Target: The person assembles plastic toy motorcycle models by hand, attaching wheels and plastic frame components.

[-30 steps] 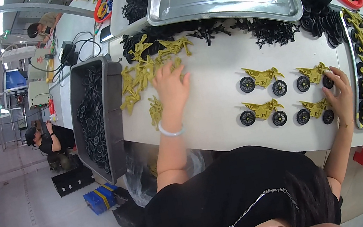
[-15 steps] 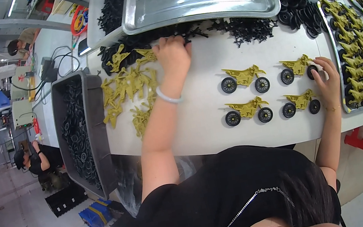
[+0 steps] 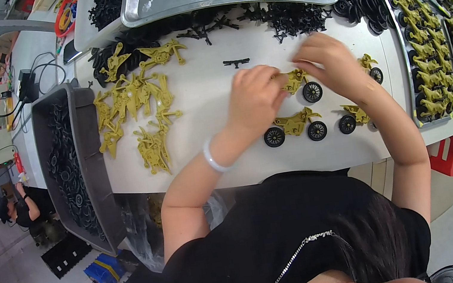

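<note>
Yellow toy motorcycle [image 3: 294, 80] is at the table [image 3: 195, 68] between left hand [image 3: 257, 99] and right hand [image 3: 326, 60], both curled, whether pinching I cannot tell; I'd hold its frame steady, wheel [image 3: 312, 92] unobstructed.

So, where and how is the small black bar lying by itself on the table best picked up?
Probably from above, pinching the small black bar across its left half: it runs left to right, with a short stub at its middle jutting toward the person, and lies apart from the black pile. The left hand is nearest.
</note>
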A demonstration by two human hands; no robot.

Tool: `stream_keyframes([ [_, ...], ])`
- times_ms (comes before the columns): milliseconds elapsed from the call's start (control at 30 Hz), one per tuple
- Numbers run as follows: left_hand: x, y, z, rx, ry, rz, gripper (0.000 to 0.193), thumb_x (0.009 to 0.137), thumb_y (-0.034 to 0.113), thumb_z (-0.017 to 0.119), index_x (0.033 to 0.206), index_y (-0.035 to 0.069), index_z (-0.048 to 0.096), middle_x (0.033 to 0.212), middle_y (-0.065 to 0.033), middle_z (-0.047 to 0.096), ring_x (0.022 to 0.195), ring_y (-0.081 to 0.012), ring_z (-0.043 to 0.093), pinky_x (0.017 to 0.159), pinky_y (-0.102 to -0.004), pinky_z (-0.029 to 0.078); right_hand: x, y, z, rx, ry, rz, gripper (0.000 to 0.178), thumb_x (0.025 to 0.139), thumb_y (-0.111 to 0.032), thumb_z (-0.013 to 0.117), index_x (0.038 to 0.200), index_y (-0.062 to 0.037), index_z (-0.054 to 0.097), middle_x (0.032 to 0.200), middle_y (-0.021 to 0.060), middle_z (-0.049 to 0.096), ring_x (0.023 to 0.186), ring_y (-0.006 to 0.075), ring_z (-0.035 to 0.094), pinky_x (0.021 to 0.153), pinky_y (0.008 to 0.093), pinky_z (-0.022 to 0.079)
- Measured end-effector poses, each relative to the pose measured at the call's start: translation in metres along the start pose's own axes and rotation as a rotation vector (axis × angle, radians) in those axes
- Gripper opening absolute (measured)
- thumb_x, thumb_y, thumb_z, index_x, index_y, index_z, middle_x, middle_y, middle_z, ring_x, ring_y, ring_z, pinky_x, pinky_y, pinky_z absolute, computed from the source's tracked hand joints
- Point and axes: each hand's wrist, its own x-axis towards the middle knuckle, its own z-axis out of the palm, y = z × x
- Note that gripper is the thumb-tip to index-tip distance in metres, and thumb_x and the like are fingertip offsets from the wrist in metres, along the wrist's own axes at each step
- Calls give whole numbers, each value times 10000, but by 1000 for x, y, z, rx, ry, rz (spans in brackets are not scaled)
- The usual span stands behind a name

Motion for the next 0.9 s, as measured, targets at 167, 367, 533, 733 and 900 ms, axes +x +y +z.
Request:
stream_keyframes([
  [167,-8,1,26,-87,-28,103,148,776,100,660,907,34,674,999,-108,614,878,-289,592,721,-417,456,75,11,75,-44,-284,71,178,742,-150,702,873,-40,654,900,122,641,837,311,596,767,389,482],
  [367,-14,-2,25,-84,8,28,122,792,67,628,896,14,661,1007,-117,612,914,-301,595,719,-390,503,83,26,75,29,-288,-47,219,702,-111,738,886,-25,656,875,116,645,777,291,601,723,373,486],
  [533,-15,-5,20,-39,18,42,137,769,67,623,896,21,644,1013,-92,610,947,-278,595,735,-364,513,48,38,14,259,-476,328,170,756,-107,734,897,-15,709,820,115,675,687,186,609,676,299,495],
  [733,-13,-5,20,-29,8,37,169,719,48,607,879,42,659,1023,-65,615,974,-248,586,740,-333,518,28,44,12,382,-533,421,145,792,-52,692,922,13,697,798,65,659,708,146,604,670,273,492],
  [900,-12,-4,22,-19,-6,26,169,720,50,600,875,48,667,1029,-58,616,986,-242,579,752,-338,516,22,52,10,435,-555,526,156,795,-59,694,935,9,686,774,62,660,695,132,591,664,257,484],
])
